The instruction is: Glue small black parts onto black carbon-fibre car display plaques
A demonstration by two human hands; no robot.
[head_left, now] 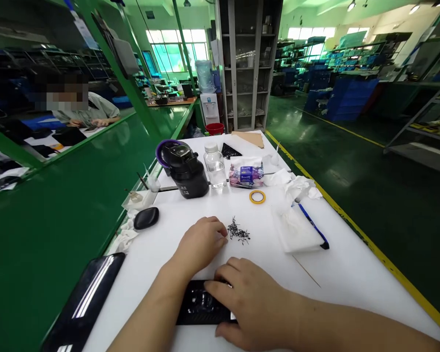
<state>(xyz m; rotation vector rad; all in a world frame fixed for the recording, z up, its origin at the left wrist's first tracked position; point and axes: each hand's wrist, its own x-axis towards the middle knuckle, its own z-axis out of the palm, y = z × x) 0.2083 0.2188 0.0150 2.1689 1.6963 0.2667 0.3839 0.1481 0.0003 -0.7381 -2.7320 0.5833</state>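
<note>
A small pile of thin black pieces (238,233) lies on the white table. My left hand (204,242) is at the left edge of this pile, its fingers curled and closed. Whatever the fingertips hold, if anything, is hidden. Nearer to me lies a flat, glossy black part (201,304) with raised shapes on its face. My right hand (247,298) grips its right end, fingers over the far edge and thumb at the near edge. That hand covers part of it, and a bit of white shows beneath the palm.
Beyond my hands stand a black jug (187,171), a clear bottle (215,168), a tissue pack (246,174) and a yellow tape roll (257,197). To the right are folded wipes (297,227), a blue pen-like tool (311,222) and a thin stick (307,271). A black glossy panel (90,296) lies left.
</note>
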